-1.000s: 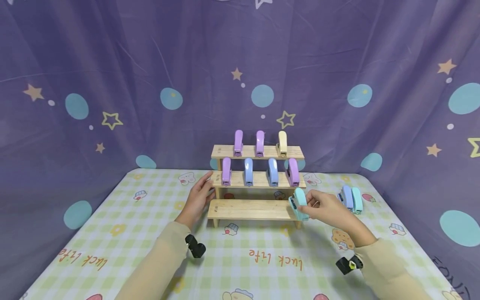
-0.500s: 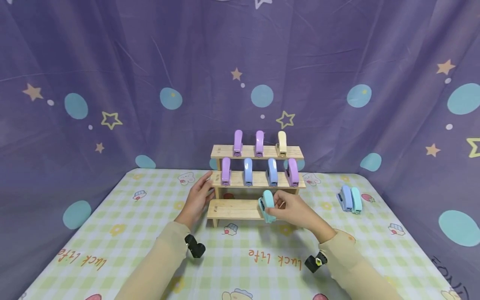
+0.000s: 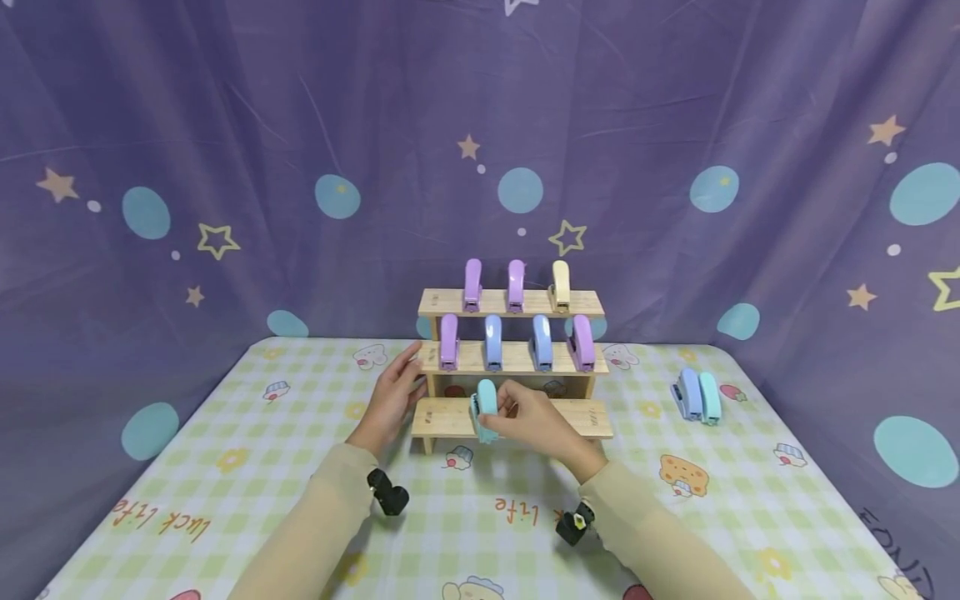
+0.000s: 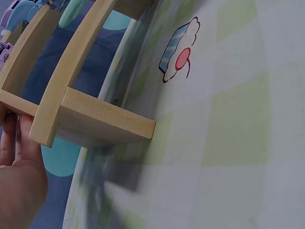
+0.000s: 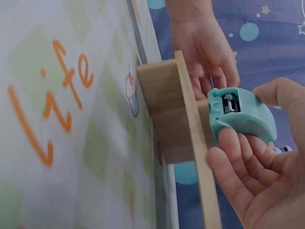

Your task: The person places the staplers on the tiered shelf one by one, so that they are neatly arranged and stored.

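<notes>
My right hand (image 3: 536, 421) pinches a mint-green stapler (image 3: 485, 408) between thumb and fingers, upright over the left half of the lowest shelf (image 3: 558, 417) of a wooden three-tier rack. In the right wrist view the stapler's (image 5: 248, 113) open end with its metal inside faces the camera. My left hand (image 3: 390, 400) rests against the rack's left end at the middle shelf (image 3: 468, 357). In the left wrist view its fingers (image 4: 29, 136) reach up to the shelf's end, fairly straight.
The middle shelf bears purple staplers (image 3: 448, 342) and blue ones (image 3: 492, 342). Two purple staplers (image 3: 472, 285) and a cream one (image 3: 561, 286) stand on the top shelf. On the checked tablecloth at right, a blue stapler (image 3: 687, 394) and a mint-green one (image 3: 709, 398) stand side by side.
My right hand has carried the mint-green stapler leftward along the lowest shelf, from its right end to the left half. The left hand has stayed at the rack's side.
</notes>
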`<state>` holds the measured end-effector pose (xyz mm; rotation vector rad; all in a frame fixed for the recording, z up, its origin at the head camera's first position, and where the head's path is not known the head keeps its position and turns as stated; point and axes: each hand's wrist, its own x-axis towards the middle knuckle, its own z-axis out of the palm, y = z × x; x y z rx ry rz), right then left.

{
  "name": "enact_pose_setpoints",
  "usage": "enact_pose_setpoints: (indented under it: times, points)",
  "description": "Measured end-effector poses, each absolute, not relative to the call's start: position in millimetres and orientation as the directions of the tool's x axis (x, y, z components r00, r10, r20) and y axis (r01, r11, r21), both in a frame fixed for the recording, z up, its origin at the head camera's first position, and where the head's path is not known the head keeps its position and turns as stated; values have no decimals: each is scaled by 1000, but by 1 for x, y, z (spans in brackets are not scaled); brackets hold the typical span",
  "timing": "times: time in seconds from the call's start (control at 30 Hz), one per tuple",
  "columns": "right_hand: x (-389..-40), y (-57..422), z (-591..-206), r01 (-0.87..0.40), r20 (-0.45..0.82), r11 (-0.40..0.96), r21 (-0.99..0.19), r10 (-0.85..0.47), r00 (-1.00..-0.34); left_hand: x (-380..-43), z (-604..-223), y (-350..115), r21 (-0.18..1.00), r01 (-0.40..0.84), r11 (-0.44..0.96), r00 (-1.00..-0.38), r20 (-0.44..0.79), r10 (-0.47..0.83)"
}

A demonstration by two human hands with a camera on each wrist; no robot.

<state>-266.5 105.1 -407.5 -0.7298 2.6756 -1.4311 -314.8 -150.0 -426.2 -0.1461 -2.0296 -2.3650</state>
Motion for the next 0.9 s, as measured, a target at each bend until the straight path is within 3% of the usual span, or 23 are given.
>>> enact_pose_setpoints:
  times: [0.9]
  points:
    - [-276,63,-424,-322,192,471,-821,-304,-933,-315,-427,-151,988,74,-136,-996,81,47]
